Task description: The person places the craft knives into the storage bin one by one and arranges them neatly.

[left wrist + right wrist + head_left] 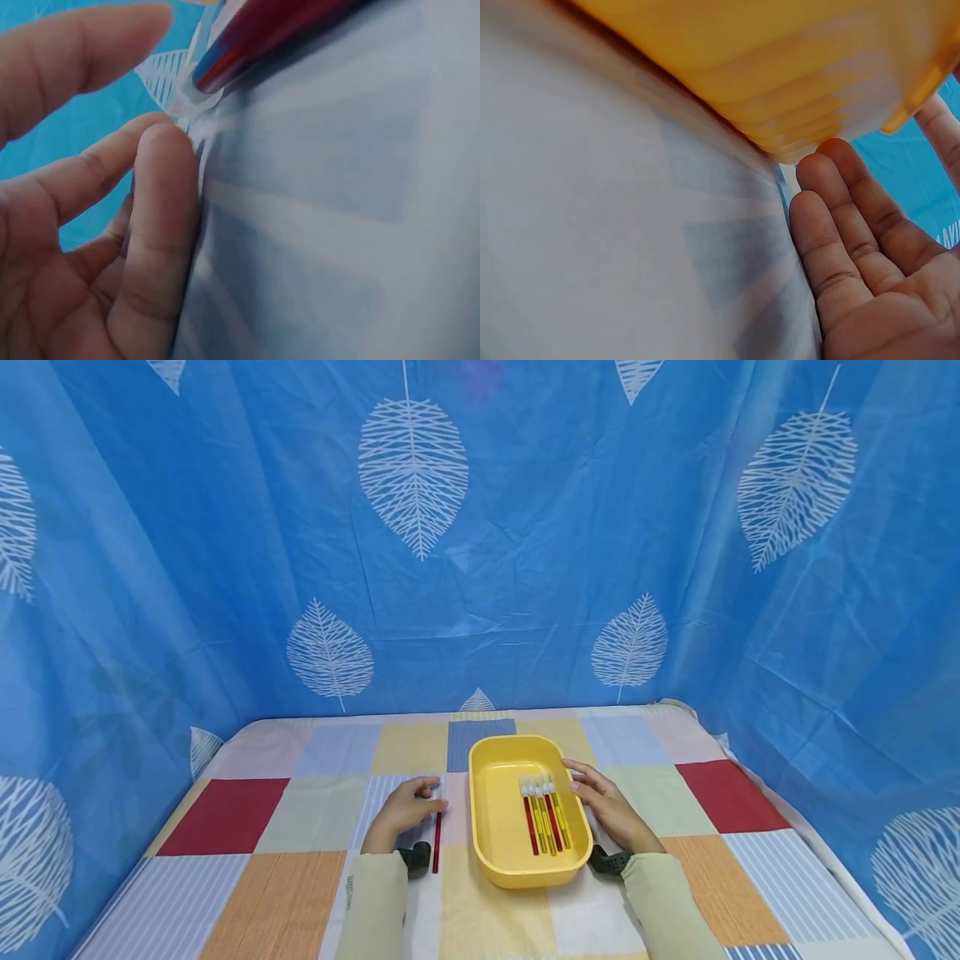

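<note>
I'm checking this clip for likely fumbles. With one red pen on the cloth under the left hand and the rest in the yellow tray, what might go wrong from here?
1. The left hand only has its fingertips at the capped end of the red pen; it may roll away on the cloth.
2. The right hand rests at the yellow tray rim with straight fingers, so a nudge could slide the tray and scatter the pens in the tray.

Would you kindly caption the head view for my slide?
Left hand rests on a red pen beside a yellow tray of pens; right hand touches its rim.
</note>
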The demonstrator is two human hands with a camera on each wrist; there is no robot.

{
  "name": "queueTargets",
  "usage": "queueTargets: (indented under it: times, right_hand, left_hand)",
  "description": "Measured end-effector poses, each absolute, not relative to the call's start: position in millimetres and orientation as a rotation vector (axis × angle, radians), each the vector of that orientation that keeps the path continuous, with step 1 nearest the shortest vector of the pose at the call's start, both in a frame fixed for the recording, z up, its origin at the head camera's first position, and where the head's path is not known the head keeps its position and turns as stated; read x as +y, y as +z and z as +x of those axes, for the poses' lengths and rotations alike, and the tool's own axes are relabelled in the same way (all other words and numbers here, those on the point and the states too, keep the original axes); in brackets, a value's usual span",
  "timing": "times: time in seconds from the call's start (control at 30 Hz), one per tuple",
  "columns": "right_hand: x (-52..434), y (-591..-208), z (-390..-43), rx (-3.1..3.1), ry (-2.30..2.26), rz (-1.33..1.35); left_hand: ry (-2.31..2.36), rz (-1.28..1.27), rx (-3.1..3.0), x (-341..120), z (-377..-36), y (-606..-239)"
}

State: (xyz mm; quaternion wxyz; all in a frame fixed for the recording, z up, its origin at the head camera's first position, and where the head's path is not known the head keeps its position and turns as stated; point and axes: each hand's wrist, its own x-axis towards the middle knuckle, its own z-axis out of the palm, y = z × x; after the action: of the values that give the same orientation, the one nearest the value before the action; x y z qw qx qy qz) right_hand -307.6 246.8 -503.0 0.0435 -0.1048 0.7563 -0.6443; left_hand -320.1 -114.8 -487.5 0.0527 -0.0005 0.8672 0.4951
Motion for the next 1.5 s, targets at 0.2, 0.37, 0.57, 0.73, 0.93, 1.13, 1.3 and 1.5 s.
queueTargets:
  times: [0.2,0.37,0.57,0.73,0.93,1.13,1.3,1.5]
  right_hand:
    - [246.3,-502.6,-308.5,2.312,-1.969,-0.317]
    - [246.8,-503.6,-309.1,2.3,-1.974,-0.328]
    - [247.9,-504.9,-310.0,2.306,-1.969,-0.321]
    - [247.4,-504.2,-309.3,2.312,-1.964,-0.319]
    - [246.6,-503.0,-308.3,2.311,-1.964,-0.303]
    - [246.1,-503.0,-308.1,2.314,-1.96,-0.305]
    - [245.8,-503.2,-308.1,2.317,-1.96,-0.308]
    - [245.5,-503.1,-308.4,2.313,-1.966,-0.316]
  left_hand:
    - [1.46,-0.039,2.618,-114.5,-318.6,-484.3]
    - [1.437,-0.027,2.641,-115.7,-318.6,-484.5]
    - [1.462,0.021,2.645,-117.6,-318.7,-484.4]
    - [1.48,0.036,2.646,-118.2,-318.0,-483.7]
    - [1.527,0.024,2.605,-120.6,-317.4,-485.3]
    - [1.602,0.054,2.559,-121.5,-316.0,-484.0]
    - [1.674,0.056,2.521,-122.9,-315.4,-481.2]
    - [1.743,0.098,2.478,-124.1,-312.6,-475.3]
